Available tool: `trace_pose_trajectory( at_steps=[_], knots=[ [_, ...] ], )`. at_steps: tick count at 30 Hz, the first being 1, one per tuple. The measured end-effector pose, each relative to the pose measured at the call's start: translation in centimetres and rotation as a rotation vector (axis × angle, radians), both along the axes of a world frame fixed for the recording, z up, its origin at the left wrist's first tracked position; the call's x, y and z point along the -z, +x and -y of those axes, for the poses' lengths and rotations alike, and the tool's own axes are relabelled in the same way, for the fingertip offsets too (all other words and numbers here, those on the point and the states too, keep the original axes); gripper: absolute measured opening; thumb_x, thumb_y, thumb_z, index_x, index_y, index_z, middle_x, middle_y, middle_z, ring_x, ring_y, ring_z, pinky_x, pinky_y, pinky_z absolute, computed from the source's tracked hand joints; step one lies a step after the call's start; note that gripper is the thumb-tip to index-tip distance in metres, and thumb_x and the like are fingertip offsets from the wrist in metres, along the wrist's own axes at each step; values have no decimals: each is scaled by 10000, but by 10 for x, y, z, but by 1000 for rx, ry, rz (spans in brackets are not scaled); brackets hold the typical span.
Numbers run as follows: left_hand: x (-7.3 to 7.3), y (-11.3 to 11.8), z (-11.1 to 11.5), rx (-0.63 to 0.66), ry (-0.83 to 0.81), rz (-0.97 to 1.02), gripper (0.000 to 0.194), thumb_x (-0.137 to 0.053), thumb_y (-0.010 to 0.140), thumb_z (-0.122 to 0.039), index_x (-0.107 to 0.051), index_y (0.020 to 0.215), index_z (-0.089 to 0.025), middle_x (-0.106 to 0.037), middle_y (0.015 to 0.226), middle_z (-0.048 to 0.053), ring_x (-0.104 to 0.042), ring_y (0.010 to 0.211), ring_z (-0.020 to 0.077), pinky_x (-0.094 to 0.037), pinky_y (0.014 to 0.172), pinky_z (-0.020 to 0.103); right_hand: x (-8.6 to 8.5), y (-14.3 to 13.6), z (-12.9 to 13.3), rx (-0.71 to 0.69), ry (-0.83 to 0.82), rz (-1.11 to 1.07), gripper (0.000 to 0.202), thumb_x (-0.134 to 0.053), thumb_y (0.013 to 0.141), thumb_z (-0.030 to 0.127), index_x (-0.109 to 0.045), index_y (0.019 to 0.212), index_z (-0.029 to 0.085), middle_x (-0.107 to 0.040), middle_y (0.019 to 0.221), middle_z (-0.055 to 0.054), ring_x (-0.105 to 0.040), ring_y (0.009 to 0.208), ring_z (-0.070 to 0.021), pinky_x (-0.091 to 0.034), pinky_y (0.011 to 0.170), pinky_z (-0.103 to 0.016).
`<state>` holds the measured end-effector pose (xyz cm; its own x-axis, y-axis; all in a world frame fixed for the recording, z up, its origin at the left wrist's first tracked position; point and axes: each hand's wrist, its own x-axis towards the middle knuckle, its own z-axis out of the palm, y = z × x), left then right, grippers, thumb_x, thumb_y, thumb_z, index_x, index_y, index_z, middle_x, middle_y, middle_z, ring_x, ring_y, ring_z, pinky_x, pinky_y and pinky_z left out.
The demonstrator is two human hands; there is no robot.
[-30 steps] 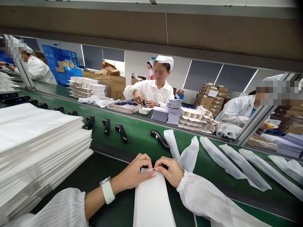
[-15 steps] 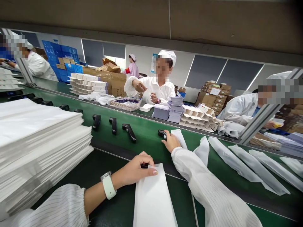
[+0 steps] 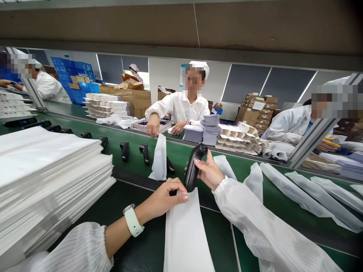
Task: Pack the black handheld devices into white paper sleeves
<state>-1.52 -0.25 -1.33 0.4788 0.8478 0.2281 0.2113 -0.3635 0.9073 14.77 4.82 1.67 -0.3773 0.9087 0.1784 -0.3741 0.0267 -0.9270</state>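
My right hand (image 3: pixel 209 170) is closed around a black handheld device (image 3: pixel 193 168), held upright above the near end of the belt. The device's lower end meets the top edge of a long white sleeve (image 3: pixel 185 234), which lies in front of me. At that same edge, my left hand (image 3: pixel 167 196) pinches the sleeve between thumb and fingers. More black devices, such as one to the left (image 3: pixel 144 154), lie on the green belt (image 3: pixel 93 149). Several wrapped white sleeves (image 3: pixel 297 192) rest on the belt at the right.
A tall stack of white sleeves (image 3: pixel 56 181) stands at the left. Across the belt, a person in white (image 3: pixel 181 105) reaches toward a wrapped piece (image 3: pixel 160 160). Purple booklets (image 3: pixel 210 130) and white cartons (image 3: pixel 238 138) sit on the far side. A metal post (image 3: pixel 314 136) slants at the right.
My right hand has lifted the black device off the belt and brought it to the sleeve's opening. A wrapped piece now stands on the belt near the person opposite, whose arm has reached forward.
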Motion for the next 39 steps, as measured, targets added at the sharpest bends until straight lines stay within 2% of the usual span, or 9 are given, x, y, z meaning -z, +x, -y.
trace_pose_trajectory(
  at_steps=[5,12,21,26,28,30,33,35,39],
  knots=[
    [-25,5,0,-120,-45,173,197,-529,734,-339,-537,666,-154,-382,689,-11,-382,661,108,-311,621,219,3,0,6,-132,37,100,252,-520,712,404,-444,881,234,-531,698,31,-539,635,-92,-428,632,-259],
    [-65,22,2,-114,65,207,192,-557,710,-316,-564,638,-139,-336,750,-5,-371,683,97,-318,608,201,-4,11,17,-316,108,99,398,-553,597,543,-546,707,161,-531,716,-9,-514,691,-117,-411,659,-259],
    [-76,21,17,25,-194,412,204,-546,726,-312,-484,636,-139,-379,675,-28,-387,581,61,-317,540,184,-5,16,50,-321,2,63,523,-417,672,600,-550,910,154,-571,871,-87,-553,753,-175,-424,713,-336],
    [-73,23,13,-62,-191,359,233,-493,748,-383,-468,690,-159,-391,634,-30,-379,555,75,-304,522,196,1,0,67,-265,-12,5,440,-631,586,425,-507,927,175,-590,835,-67,-576,770,-199,-440,704,-358],
    [-69,22,10,-134,-71,279,225,-456,766,-394,-494,788,-173,-430,713,-11,-414,640,104,-325,584,215,-2,3,57,-101,-22,68,331,-594,628,408,-497,841,173,-600,676,-38,-588,610,-180,-461,608,-347],
    [-62,17,8,-231,106,108,252,-458,759,-400,-491,904,-197,-448,817,9,-418,773,145,-323,685,249,-6,18,33,232,15,200,298,-504,681,449,-470,803,179,-582,585,-18,-561,506,-161,-457,523,-318],
    [-42,2,6,-143,225,-345,354,-555,648,-478,-510,879,-213,-458,840,14,-392,836,195,-298,740,298,-8,63,-12,766,76,471,370,-366,730,463,-447,922,159,-574,639,-38,-558,568,-174,-450,551,-320],
    [-26,-7,4,38,144,-568,419,-608,562,-510,-518,817,-190,-465,789,14,-404,771,195,-317,656,268,-4,96,-33,907,82,563,400,-357,723,447,-463,937,126,-572,710,-77,-555,688,-213,-434,625,-349],
    [-4,-14,-3,69,79,-601,327,-561,625,-457,-503,749,-160,-467,766,13,-422,702,166,-289,543,213,10,128,-39,1023,147,715,379,-523,631,363,-510,940,143,-521,980,-128,-416,1008,-275,-321,830,-391]
  ],
)
